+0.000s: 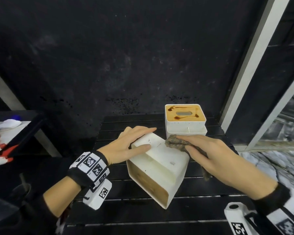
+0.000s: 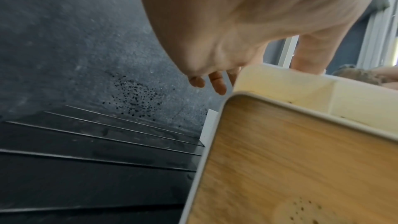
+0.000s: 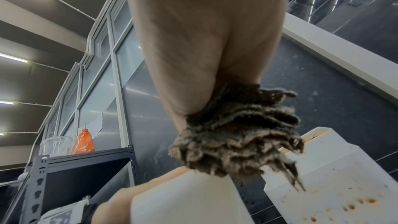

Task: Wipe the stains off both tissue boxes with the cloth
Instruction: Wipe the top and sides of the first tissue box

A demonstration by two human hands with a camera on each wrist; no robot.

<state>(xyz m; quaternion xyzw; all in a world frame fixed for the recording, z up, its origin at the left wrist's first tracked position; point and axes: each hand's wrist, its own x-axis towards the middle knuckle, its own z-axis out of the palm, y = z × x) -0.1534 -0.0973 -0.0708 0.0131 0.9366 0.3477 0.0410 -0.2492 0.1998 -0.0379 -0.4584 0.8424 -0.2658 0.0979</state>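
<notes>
The near tissue box lies on its side on the black table, a white face up and its wooden lid turned toward me, with small dark specks on it. My left hand rests on its far left corner, fingers straight over the edge and thumb on the white face. My right hand grips a bunched brown-grey cloth and presses it on the box's far right edge. Just behind stands the second tissue box, upright, with dark brown stains on its wooden lid and orange spots on its white side.
The boxes stand on a black slatted table in front of a black speckled wall. A shelf at the left holds white and red items. A white frame post rises at the right. An orange bottle and a clear cup stand on a rack.
</notes>
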